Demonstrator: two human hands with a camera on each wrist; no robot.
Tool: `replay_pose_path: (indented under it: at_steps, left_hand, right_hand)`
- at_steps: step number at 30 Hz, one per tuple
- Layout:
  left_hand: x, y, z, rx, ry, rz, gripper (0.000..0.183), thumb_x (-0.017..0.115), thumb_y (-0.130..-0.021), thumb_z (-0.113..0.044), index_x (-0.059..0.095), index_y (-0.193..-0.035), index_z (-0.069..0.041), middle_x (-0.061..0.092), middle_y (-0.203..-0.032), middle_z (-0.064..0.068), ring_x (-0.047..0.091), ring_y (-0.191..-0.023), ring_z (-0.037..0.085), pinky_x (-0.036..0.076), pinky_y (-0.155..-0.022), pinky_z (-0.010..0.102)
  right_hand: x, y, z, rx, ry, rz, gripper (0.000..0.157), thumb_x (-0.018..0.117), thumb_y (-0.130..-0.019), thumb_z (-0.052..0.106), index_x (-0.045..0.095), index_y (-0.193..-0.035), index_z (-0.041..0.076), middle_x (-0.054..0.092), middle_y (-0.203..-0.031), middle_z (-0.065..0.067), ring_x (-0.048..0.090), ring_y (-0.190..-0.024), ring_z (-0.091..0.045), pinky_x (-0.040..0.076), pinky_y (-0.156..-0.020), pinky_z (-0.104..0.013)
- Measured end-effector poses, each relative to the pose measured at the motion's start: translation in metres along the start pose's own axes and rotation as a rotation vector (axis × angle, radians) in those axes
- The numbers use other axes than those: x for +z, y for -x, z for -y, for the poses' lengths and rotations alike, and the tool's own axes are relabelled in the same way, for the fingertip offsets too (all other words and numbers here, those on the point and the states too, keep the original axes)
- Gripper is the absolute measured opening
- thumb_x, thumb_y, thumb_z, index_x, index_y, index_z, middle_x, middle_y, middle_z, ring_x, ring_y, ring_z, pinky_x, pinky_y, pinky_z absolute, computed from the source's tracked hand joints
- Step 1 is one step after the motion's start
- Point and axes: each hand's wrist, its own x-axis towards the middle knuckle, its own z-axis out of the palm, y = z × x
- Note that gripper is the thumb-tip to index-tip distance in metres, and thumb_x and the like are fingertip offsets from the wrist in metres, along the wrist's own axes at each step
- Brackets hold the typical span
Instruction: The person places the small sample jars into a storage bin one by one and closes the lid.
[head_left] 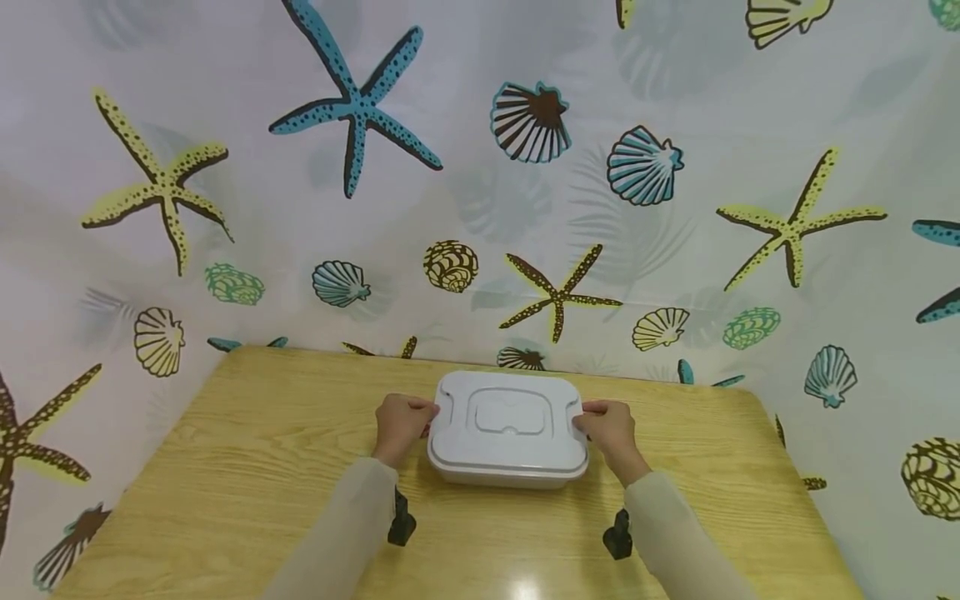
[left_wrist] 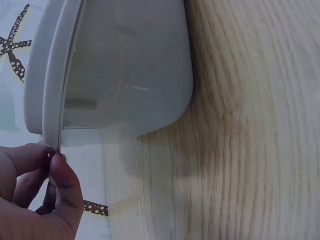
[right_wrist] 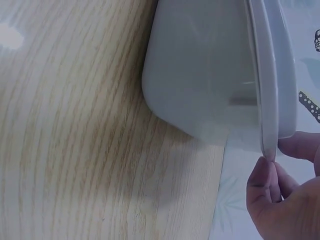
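Observation:
A white lidded container stands on the wooden table, its white lid seated on top with a raised oval panel in the middle. At its left end, my left hand pinches the rim between thumb and fingers. My right hand pinches the opposite end in the same way. Seen in the left wrist view, the left fingertips sit right under the lid's edge. In the right wrist view the right thumb lies on the lid side, with fingertips beneath the rim. The container's inside is hidden.
The wooden table stretches to both sides and in front of the container. A cloth printed with starfish and shells hangs behind and at both sides. Black wrist devices show beneath both sleeves.

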Motion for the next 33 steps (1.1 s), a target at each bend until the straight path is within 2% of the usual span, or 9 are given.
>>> replay_pose_path:
  at_steps: [6, 13, 19, 24, 29, 33]
  left_hand:
    - [0.0, 0.0, 0.003, 0.02, -0.016, -0.017, 0.016, 0.067, -0.087, -0.01, 0.074, -0.094, 0.003, 0.072, -0.095, 0.019, 0.064, -0.061, 0.011, 0.054, -0.055, 0.022]
    - [0.002, -0.002, 0.005, 0.029, -0.027, -0.009, 0.017, 0.066, -0.088, -0.01, 0.074, -0.095, 0.003, 0.072, -0.094, 0.019, 0.064, -0.061, 0.011, 0.055, -0.057, 0.025]
    - [0.004, -0.004, -0.001, 0.048, -0.051, -0.011, 0.017, 0.066, -0.088, -0.012, 0.075, -0.093, 0.001, 0.073, -0.088, 0.017, 0.062, -0.058, 0.011, 0.052, -0.052, 0.023]
    - [0.005, 0.001, -0.003, 0.049, -0.064, -0.016, 0.018, 0.066, -0.088, -0.014, 0.075, -0.094, 0.0, 0.073, -0.089, 0.017, 0.062, -0.059, 0.012, 0.051, -0.052, 0.022]
    - [0.004, 0.005, -0.008, 0.086, -0.088, -0.037, 0.02, 0.064, -0.089, -0.015, 0.074, -0.097, 0.0, 0.072, -0.094, 0.018, 0.067, -0.072, 0.02, 0.054, -0.059, 0.027]
    - [0.005, 0.004, -0.012, 0.097, -0.104, -0.049, 0.021, 0.063, -0.09, -0.015, 0.072, -0.1, 0.0, 0.071, -0.099, 0.018, 0.066, -0.086, 0.027, 0.055, -0.067, 0.033]
  right_hand:
    - [0.004, -0.001, -0.003, -0.018, 0.01, -0.001, 0.03, 0.069, -0.082, 0.006, 0.066, -0.111, -0.003, 0.067, -0.099, -0.016, 0.063, -0.083, -0.019, 0.055, -0.071, -0.029]
    - [0.005, -0.001, -0.003, -0.061, 0.021, -0.016, 0.029, 0.069, -0.081, 0.004, 0.067, -0.109, -0.005, 0.067, -0.095, -0.017, 0.064, -0.078, -0.018, 0.056, -0.067, -0.028]
    - [0.001, -0.004, -0.004, -0.064, 0.026, -0.011, 0.029, 0.068, -0.083, 0.005, 0.066, -0.111, -0.005, 0.067, -0.098, -0.018, 0.064, -0.081, -0.019, 0.057, -0.07, -0.029]
    - [-0.002, -0.001, -0.005, -0.054, 0.022, -0.01, 0.03, 0.068, -0.083, 0.007, 0.066, -0.111, -0.004, 0.068, -0.098, -0.017, 0.063, -0.081, -0.018, 0.057, -0.072, -0.032]
    - [-0.006, 0.002, -0.002, -0.066, 0.012, -0.003, 0.03, 0.068, -0.084, 0.01, 0.067, -0.111, -0.003, 0.067, -0.099, -0.017, 0.063, -0.081, -0.019, 0.058, -0.073, -0.035]
    - [-0.009, 0.001, 0.002, -0.07, 0.006, 0.008, 0.031, 0.068, -0.084, 0.011, 0.066, -0.112, -0.003, 0.067, -0.101, -0.018, 0.064, -0.082, -0.019, 0.058, -0.067, -0.031]
